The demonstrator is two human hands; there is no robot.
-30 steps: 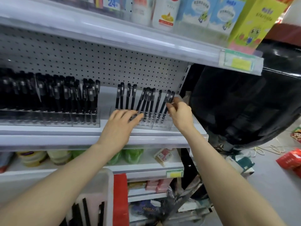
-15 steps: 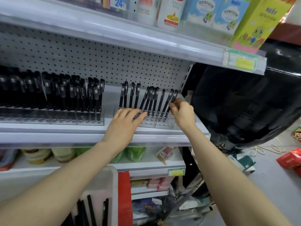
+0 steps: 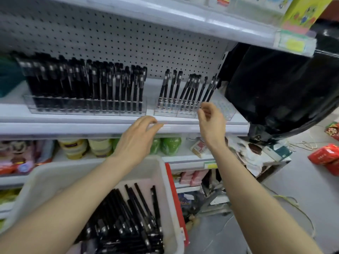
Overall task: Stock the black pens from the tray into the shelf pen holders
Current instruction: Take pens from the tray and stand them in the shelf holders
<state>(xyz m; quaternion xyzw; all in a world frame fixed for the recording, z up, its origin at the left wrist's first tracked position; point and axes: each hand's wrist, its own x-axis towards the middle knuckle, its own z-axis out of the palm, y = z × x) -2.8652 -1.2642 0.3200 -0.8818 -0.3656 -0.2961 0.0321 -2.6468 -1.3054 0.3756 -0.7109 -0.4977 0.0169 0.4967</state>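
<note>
While hovering between clear plastic pen holder and white plastic tray of black pens, ready to restock: left hand slack, empty; right hand curled, contents unclear.

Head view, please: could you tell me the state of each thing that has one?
Left pen holder: packed full.
Right pen holder: partly filled.
Tray: holds loose pens, lying flat.
Left hand: open, empty.
Right hand: fingers curled by right pen holder; grip unclear.

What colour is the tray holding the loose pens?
White; the tray shows best in the head view.
</note>
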